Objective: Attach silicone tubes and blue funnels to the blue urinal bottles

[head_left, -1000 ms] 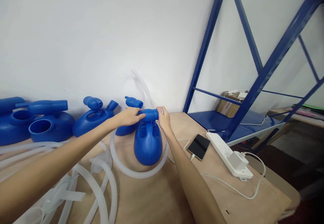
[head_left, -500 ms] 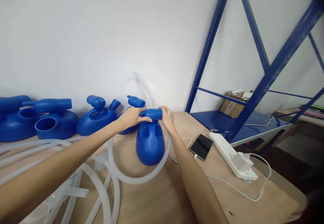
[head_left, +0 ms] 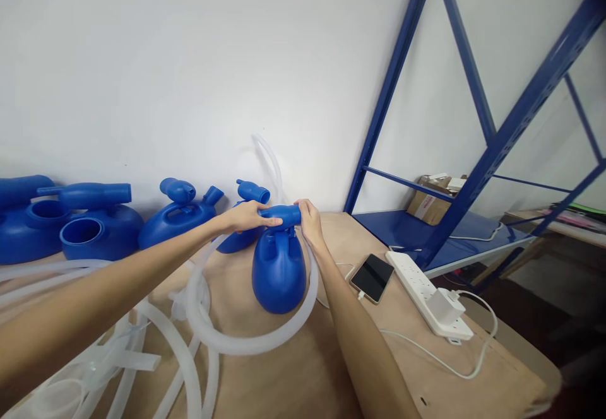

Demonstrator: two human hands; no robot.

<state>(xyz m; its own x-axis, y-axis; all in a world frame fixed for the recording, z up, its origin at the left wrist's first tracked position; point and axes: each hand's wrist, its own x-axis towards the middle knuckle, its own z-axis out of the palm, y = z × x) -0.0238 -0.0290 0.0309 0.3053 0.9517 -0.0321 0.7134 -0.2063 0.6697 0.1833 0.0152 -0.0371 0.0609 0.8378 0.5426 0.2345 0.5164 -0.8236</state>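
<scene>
Blue plastic makes up the jug [head_left: 278, 274] that stands upright on the wooden tabletop [head_left: 293, 375], near its middle and a little way out from the white wall, with a short horizontal spout [head_left: 285, 214] across its top. In the head view, the left hand [head_left: 246, 215] reaches in from the left and closes on the spout's left end, its fingers [head_left: 265, 221] curled over the blue plastic with the thumb lying along it. The right hand [head_left: 310, 222] comes in from the right and pinches the spout's right end, fingers wrapped round the tip where a translucent white hose [head_left: 246, 342] seems to meet it; the joint itself is hidden under the hand. That hose loops in a wide ring on the tabletop around the base of the jug, passing in front of it and rising again on the right side. More pale tubing [head_left: 142, 356] lies tangled at the lower left. Along the wall to the left stand further blue jugs [head_left: 177, 217], the nearest just behind the held one, and the farthest ones with wide round openings. To the right of the right forearm a dark phone [head_left: 372, 277] lies flat with a cable plugged in, just beside a white power strip [head_left: 428, 299] carrying a white charger. A blue metal shelf frame [head_left: 478, 160] stands beyond the tabletop's right end, a cardboard box [head_left: 428, 204] on its shelf
</scene>
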